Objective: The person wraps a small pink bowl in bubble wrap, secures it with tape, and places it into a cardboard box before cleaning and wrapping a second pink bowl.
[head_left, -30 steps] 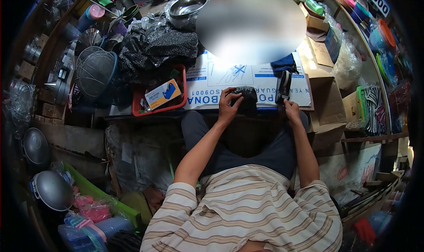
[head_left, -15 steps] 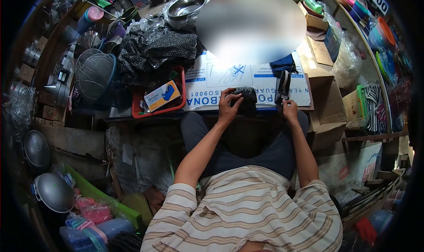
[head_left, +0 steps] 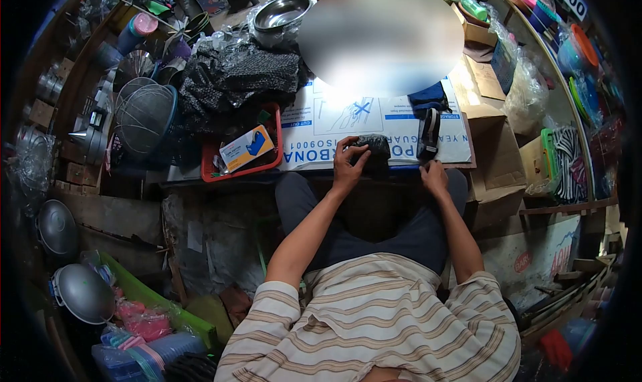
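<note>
Compact, block-like black bundle [head_left: 376,148], faintly glossy; left hand [head_left: 348,168] grip clamped on it; right hand [head_left: 435,176] grip: cannot tell.

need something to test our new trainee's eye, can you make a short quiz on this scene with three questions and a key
1. Multiple choice: what is the left hand touching?
A) a metal bowl
B) the black bundle
C) a striped cloth

2. True or false: the white-and-yellow box lies in the red tray.

3. Fill in: from the wearer's view, the long black item lies to the ____ of the black bundle.

Key: 1. B; 2. true; 3. right
</note>
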Motion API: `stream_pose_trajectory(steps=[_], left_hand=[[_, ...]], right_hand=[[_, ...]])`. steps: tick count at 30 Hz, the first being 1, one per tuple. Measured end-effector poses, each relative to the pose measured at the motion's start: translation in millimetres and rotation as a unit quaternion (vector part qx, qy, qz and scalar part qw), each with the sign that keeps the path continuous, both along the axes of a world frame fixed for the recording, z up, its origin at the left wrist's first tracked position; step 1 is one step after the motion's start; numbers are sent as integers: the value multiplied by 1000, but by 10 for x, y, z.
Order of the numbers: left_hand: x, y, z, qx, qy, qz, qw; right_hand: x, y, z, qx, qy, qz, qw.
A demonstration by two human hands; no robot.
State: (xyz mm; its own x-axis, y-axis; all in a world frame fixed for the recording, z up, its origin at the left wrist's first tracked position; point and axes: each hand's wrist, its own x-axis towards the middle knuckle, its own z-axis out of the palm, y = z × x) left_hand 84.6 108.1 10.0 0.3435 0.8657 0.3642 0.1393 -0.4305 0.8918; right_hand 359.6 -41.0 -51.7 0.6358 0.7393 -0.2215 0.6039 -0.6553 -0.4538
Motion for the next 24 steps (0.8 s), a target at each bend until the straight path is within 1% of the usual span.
stream_pose_trajectory(steps=[1,2,3,5,7,10,11,13,14,18,24], left_hand=[[-19,-8,-3,0,3,5,1000],[-48,-38,-17,-2,7,9,1000],[-79,-55,-34,-4,9,11,1000],[-108,-44,-63,16,12,15,1000],[-145,-25,-101,16,17,9,1000],[-168,-36,-116,13,20,13,1000],[-171,-49,-118,6,17,18,1000],[-158,-60,-119,10,15,20,1000],[-154,-66,-115,14,12,21,1000],[-107,-77,-16,17,27,19,999],[-2,-86,24,23,39,13,999]], right_hand=[[-73,-4,77,13,15,18,1000],[-167,-4,139,13,-14,28,999],[-255,12,212,12,-12,30,999],[-398,75,338,40,91,12,995],[-548,127,379,59,91,20,994],[-726,254,443,148,174,83,970],[-774,280,455,149,175,85,970],[-966,338,714,199,223,89,950],[-1044,357,854,203,222,95,949],[-1195,432,926,235,234,126,935],[-1305,468,985,243,254,120,928]])
